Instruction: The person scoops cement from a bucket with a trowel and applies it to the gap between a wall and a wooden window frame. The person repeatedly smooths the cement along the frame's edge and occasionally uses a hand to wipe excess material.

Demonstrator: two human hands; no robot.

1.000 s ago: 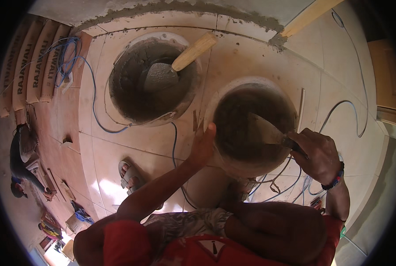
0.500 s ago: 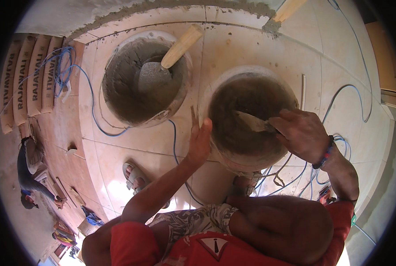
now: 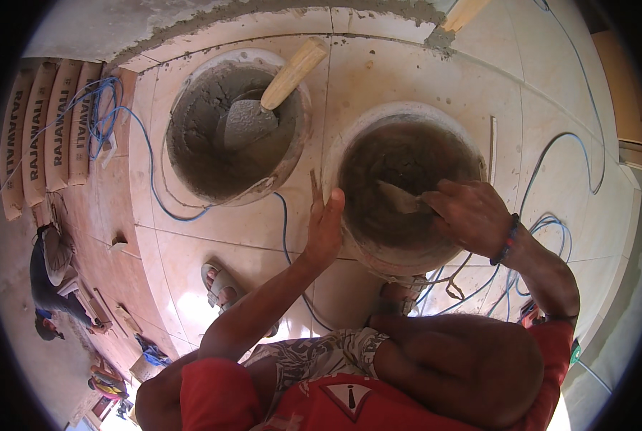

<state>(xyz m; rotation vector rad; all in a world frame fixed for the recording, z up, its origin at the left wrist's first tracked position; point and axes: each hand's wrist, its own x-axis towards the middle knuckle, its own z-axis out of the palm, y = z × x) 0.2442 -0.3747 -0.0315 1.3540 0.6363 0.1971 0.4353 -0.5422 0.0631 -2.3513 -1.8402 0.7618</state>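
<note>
My right hand [image 3: 472, 214] is closed around the handle of a trowel, over the right bucket [image 3: 405, 109]. The trowel's pointed blade [image 3: 398, 197] lies at the surface of the wet grey mortar [image 3: 378, 161] inside. My left hand [image 3: 325, 228] is open at the bucket's left side, its thumb against the outer wall and fingers stretched forward, seen edge-on. To the left stands a second bucket [image 3: 303, 129] of thicker mortar. A broad metal blade [image 3: 249, 123] with a thick wooden handle [image 3: 294, 73] rests in it.
Blue hose or cable [image 3: 148, 161] runs over the tiled floor [image 3: 191, 248], with more coils [image 3: 543, 237] at right. Several brown sacks [image 3: 61, 122] stand at far left. Another person [image 3: 51, 284] is low down at the left. A wooden piece [image 3: 466, 13] stands by the wall.
My right hand and the trowel have moved a little left through the mortar. My left hand has stayed at the bucket's side.
</note>
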